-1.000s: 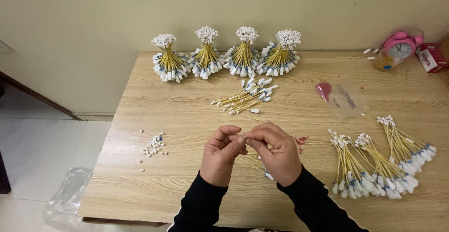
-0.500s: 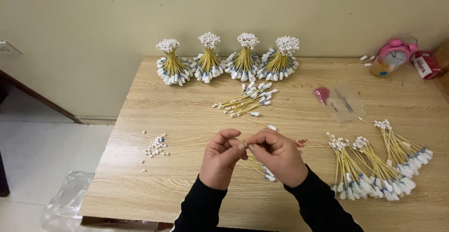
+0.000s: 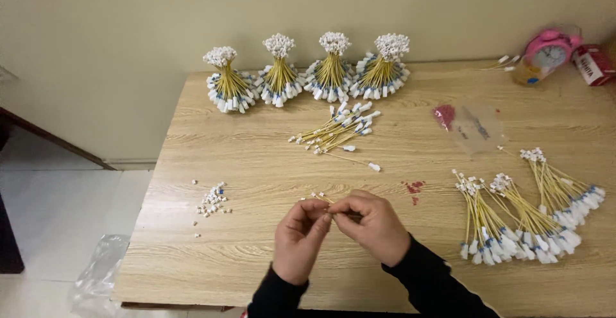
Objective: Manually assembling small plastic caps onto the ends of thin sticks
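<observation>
My left hand [image 3: 299,238] and my right hand [image 3: 372,223] meet fingertip to fingertip over the near middle of the wooden table [image 3: 256,164]. Together they pinch a small bunch of thin yellow wires with white end pieces [image 3: 319,197], whose tips poke out above the fingers. A loose heap of the same yellow wires [image 3: 337,128] lies further back. A scatter of small white connectors [image 3: 212,200] lies to the left of my left hand.
Several tied wire bundles stand upright along the wall [image 3: 305,74]. Three bundles [image 3: 526,212] lie at the right. A clear plastic bag with red bits [image 3: 465,122], a pink alarm clock [image 3: 548,50] and a red box [image 3: 593,64] are at the back right.
My hands have shifted slightly toward me and lower in view while staying pinched together on the wires. The camera has tilted a little.
</observation>
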